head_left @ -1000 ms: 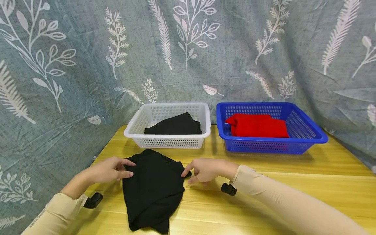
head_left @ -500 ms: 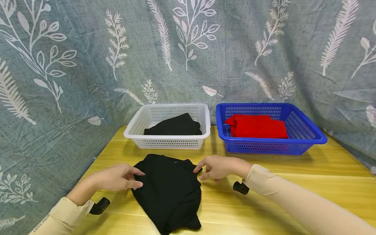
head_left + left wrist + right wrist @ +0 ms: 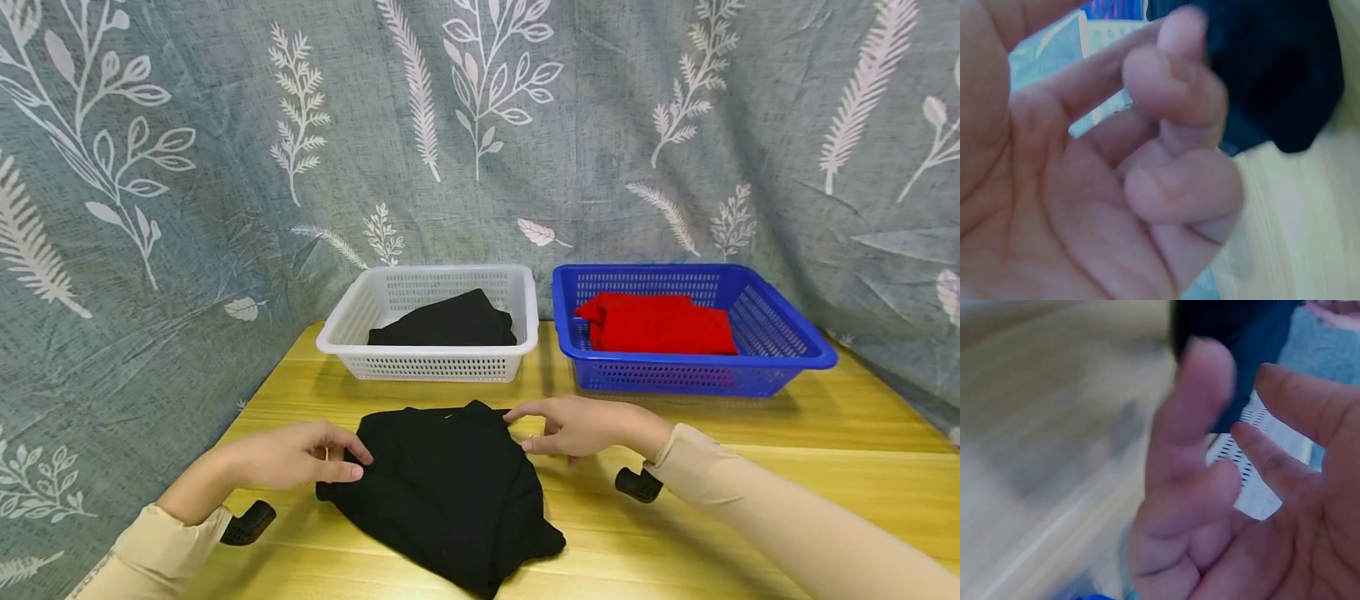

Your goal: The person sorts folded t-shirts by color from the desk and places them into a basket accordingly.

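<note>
A black garment [image 3: 457, 492] lies loosely spread on the table in the head view, with uneven edges and a lower part trailing to the right. Its exact kind cannot be told. My left hand [image 3: 300, 454] is at its left edge, fingers loosely bent, index finger and thumb over the fabric. In the left wrist view, no fabric shows between the bent fingers [image 3: 1179, 187]; the dark cloth [image 3: 1272, 75] is beyond them. My right hand [image 3: 585, 425] is at the upper right edge, index fingertip at the cloth and thumb apart from it.
Behind the garment stands a white perforated basket [image 3: 431, 364] holding a black folded cloth [image 3: 450, 321]. To its right, a blue basket [image 3: 675, 372] holds a red folded cloth [image 3: 660, 323]. A leaf-patterned grey-blue curtain [image 3: 480, 133] hangs behind the wooden table [image 3: 750, 433].
The black garment has shifted right and turned, its lower end swinging to the right. My right hand has moved right along with it; my left hand has moved slightly right and down.
</note>
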Tool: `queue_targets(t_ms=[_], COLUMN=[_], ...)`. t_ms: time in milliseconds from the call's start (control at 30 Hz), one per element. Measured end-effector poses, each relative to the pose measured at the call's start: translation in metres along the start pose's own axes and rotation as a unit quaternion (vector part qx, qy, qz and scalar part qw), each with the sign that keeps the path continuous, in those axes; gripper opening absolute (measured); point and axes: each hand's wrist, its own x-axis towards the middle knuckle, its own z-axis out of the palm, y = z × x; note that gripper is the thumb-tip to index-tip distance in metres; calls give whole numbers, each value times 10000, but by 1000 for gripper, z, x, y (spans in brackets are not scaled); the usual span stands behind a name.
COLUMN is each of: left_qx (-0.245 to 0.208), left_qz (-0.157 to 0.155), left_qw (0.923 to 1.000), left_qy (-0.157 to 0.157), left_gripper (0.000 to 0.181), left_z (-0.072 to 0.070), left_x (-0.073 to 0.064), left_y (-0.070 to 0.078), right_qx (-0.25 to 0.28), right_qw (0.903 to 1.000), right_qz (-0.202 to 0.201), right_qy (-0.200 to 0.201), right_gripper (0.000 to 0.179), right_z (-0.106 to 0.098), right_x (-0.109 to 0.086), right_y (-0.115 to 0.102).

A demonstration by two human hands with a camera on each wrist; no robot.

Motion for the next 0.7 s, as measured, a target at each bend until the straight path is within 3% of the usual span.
queue_targets(t_ms=[133,267,533,700], left_qx=[-15,-235,-785,-1155], left_qz=[-124,-428,-559,-548], left_qw=[9984,9955,9932,9901], left_qy=[557,809,650,577], left_gripper=[43,61,69,68], left_z=[-8,-8,3,7], left_x=[-2,-3,3,3], left_y=[-8,-19,-32,-32], right_qx=[809,1609,2936,3446], right_qw=[9966,9865,9516,9344], right_qz=[74,88,33,-9], right_qy=[-97,-289,-911,-902], right_gripper=[52,57,66,67], right_z=[-6,-3,27,43], right_x=[-25,-47,-64,-66], right_y=[2,7,16,14])
